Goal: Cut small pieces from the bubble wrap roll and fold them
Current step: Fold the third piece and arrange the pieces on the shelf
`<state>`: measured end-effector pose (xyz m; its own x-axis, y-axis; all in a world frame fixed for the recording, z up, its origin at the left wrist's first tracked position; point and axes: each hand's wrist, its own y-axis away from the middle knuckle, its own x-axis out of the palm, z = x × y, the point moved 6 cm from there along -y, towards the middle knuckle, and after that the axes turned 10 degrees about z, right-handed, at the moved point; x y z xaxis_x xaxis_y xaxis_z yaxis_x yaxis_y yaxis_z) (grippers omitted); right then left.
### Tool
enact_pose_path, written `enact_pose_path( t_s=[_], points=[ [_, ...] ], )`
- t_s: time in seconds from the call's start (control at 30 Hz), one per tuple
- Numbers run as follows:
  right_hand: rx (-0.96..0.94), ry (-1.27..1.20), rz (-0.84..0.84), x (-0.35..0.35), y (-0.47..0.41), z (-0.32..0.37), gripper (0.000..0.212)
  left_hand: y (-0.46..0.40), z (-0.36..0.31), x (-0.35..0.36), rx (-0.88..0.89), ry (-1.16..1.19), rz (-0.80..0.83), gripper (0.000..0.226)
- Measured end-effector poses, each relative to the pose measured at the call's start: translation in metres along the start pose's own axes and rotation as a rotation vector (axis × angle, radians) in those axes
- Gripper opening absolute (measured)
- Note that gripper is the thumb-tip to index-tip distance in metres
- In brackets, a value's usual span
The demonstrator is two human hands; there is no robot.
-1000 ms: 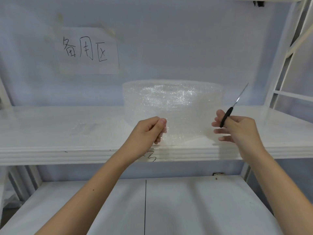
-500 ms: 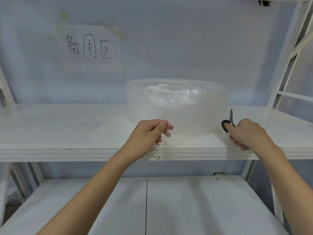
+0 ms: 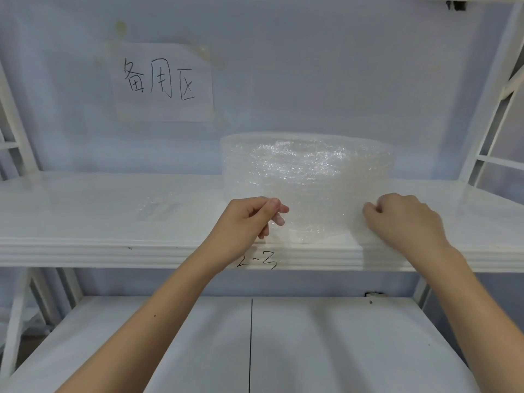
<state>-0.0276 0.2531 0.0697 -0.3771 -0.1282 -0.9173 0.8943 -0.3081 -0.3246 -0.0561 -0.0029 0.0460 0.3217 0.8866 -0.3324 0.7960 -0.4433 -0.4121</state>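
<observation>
Since a second ago the scissors have left the right hand (image 3: 405, 219), which now pinches the right edge of the loose bubble wrap sheet (image 3: 320, 214). The left hand (image 3: 249, 219) holds the sheet's left edge in a thumb-and-finger grip. The bubble wrap roll (image 3: 306, 165) stands on the white shelf (image 3: 99, 222), at twelve o'clock from both hands. A handwritten paper sign (image 3: 164, 82) hangs at ten o'clock.

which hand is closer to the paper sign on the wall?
Left. The left hand sits below and slightly right of the paper sign, pinching the bubble wrap. The right hand grips the wrap's other edge, much farther right of the sign.
</observation>
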Motion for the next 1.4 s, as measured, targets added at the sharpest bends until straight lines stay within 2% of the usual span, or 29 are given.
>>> enact_pose_path(
  t_s=[0.1,0.17,0.23,0.3,0.47,0.63,0.77,0.87,1.07,1.23,1.4],
  points=[
    [-0.254,-0.343,0.105,0.003,0.026,0.055,0.047,-0.001,0.002,-0.005,-0.009,0.017,-0.022,0.033],
    [-0.379,-0.560,0.196,0.010,0.042,0.090,0.043,0.000,0.004,-0.009,-0.014,0.051,-0.051,0.027],
    [-0.426,-0.563,0.232,0.022,0.051,0.115,0.041,0.003,0.004,-0.017,-0.005,0.087,-0.079,0.020],
    [-0.443,-0.541,0.257,0.035,0.055,0.131,0.042,0.008,0.006,-0.024,-0.004,0.117,-0.096,0.017],
    [-0.433,-0.896,0.365,0.055,0.049,0.158,0.022,0.022,0.011,-0.048,-0.005,0.112,-0.133,0.021],
    [-0.405,-1.173,0.599,0.068,0.048,0.182,0.027,0.030,0.014,-0.069,0.025,-0.025,-0.140,0.040],
    [-0.397,-1.302,0.674,0.071,0.047,0.196,0.030,0.032,0.020,-0.080,0.016,-0.175,-0.099,0.050],
    [-0.406,-1.345,0.702,0.070,0.047,0.204,0.028,0.034,0.024,-0.083,-0.003,-0.219,-0.072,0.049],
    [-0.323,-1.390,0.798,0.079,0.041,0.212,0.047,0.033,0.028,-0.093,-0.067,-0.205,-0.072,0.055],
    [-0.394,-1.280,0.734,0.078,0.037,0.211,0.024,0.032,0.026,-0.094,-0.064,-0.136,-0.080,0.058],
    [-0.398,-1.249,0.702,0.081,0.035,0.210,0.015,0.034,0.028,-0.097,-0.038,0.024,-0.119,0.055]
  ],
)
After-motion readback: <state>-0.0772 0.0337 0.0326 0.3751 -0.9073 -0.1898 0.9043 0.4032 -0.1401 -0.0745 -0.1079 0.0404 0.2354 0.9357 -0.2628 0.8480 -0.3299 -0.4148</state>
